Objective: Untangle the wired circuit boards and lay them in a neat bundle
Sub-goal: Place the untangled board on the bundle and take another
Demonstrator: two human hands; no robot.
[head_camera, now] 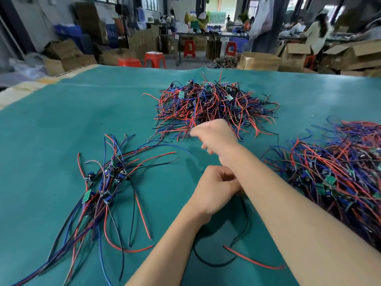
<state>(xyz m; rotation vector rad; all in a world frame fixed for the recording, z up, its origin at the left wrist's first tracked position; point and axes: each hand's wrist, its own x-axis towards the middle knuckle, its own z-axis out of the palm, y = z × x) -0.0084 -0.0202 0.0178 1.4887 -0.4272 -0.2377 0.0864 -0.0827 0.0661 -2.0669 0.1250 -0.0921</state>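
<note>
Head view: on the green bench (61, 120) a big tangled pile (212, 104) and another heap (338, 172) remain unsorted; only the small bundle (107, 182) looks laid out. Right hand (216, 135) pinches blurred wires at the pile's edge. Left hand (214, 188) fingers (221, 172) curl; holding what, cannot tell.

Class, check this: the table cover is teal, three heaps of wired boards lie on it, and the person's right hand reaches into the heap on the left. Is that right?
Not quite. In the head view the right hand reaches the far middle heap, not the left bundle. The teal cover and three heaps, including the right heap, are correct.
</note>
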